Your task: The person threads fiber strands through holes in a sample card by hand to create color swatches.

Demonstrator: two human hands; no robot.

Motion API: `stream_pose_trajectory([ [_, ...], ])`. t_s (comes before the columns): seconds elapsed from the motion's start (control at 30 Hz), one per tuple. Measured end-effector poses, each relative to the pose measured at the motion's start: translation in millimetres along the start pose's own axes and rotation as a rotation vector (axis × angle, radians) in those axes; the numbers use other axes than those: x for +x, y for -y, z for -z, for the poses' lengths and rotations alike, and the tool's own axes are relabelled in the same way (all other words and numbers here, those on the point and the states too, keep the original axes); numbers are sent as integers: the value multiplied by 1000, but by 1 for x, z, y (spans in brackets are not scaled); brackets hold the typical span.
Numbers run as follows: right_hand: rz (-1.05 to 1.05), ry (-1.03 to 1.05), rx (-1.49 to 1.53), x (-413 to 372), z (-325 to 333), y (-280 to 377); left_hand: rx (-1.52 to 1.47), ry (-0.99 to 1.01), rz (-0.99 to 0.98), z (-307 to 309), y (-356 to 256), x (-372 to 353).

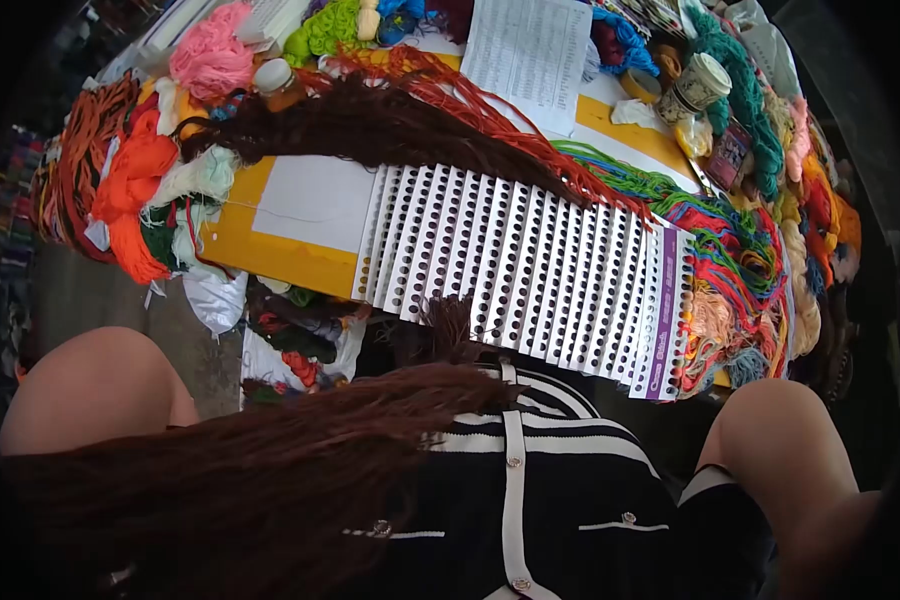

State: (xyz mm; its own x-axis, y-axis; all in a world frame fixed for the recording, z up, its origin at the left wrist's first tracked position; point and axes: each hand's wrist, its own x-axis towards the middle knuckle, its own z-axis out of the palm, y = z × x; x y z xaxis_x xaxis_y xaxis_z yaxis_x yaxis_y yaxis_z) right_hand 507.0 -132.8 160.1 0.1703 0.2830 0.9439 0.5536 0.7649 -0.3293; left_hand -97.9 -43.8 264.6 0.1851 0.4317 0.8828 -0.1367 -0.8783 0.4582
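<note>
Yarn in bright orange (135,190) hangs at the left end of the yellow work surface (295,258); pink yarn (210,55) sits beyond. Dark brown strands (370,125) lie across the middle, along the far edge of fanned perforated cards (510,270). Printed sheet (525,60) lies farther back; patterned cup (695,88) stands tilted near teal yarn (738,95), right. Both hands out of view; grip cannot be told

I'm in what seems a thread-craft workshop: orange yarn (135,175) at ten o'clock, teal yarn (763,140) at two, printed sheet (525,60) and punched cards (525,275) towards twelve.
</note>
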Motion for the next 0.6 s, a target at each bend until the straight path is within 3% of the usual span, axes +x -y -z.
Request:
stream_pose_trajectory([
  [0.07,-9,-16,-18,7,-29,1,40,-16,10,0,-5,0],
  [0.17,-27,-49,-60,8,-145,39,88,-26,25,2,-10,2],
  [0.2,-28,-64,-74,12,-106,27,104,-28,24,2,-12,3],
  [0.33,-51,-135,-120,9,-232,76,181,-20,28,5,-22,9],
  [0.37,-57,-152,-133,13,-204,62,199,-18,30,5,-24,10],
  [0.53,-69,-232,-245,28,-243,79,239,-14,27,-1,-32,20],
  [0.6,-65,-272,-293,32,-296,97,251,-11,15,-2,-35,25],
])
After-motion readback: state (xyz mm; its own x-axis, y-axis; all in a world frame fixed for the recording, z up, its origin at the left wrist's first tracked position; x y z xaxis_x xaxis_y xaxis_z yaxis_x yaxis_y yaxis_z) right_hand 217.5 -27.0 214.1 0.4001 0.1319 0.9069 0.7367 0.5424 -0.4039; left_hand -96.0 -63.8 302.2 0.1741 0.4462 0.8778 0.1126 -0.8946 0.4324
